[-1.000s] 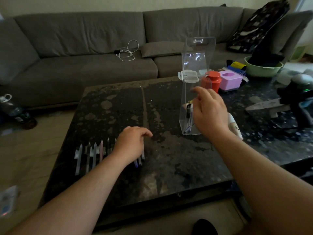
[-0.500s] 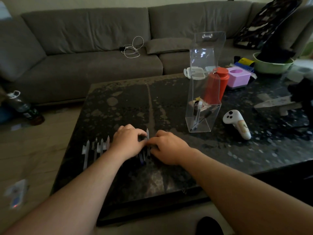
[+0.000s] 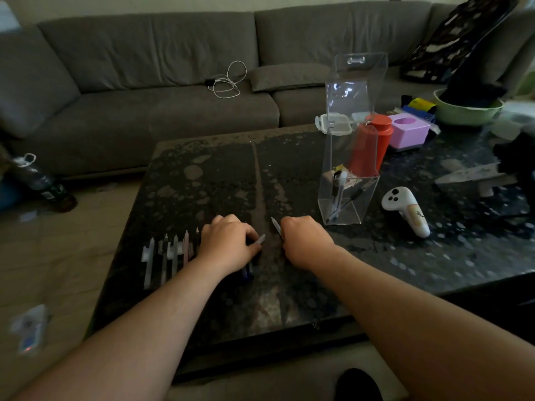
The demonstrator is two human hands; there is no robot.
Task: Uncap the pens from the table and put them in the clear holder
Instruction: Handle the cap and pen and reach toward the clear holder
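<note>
My left hand [image 3: 228,244] pinches a cap [image 3: 259,239], my right hand [image 3: 304,241] grips the pen [image 3: 276,226], pulled apart left of the holder [image 3: 346,180], ready for dropping in.

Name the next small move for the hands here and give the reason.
Probably carry the pen in the right hand over to the clear holder and drop it in: the pieces look pulled apart, with the left hand holding what seems the cap.
</note>
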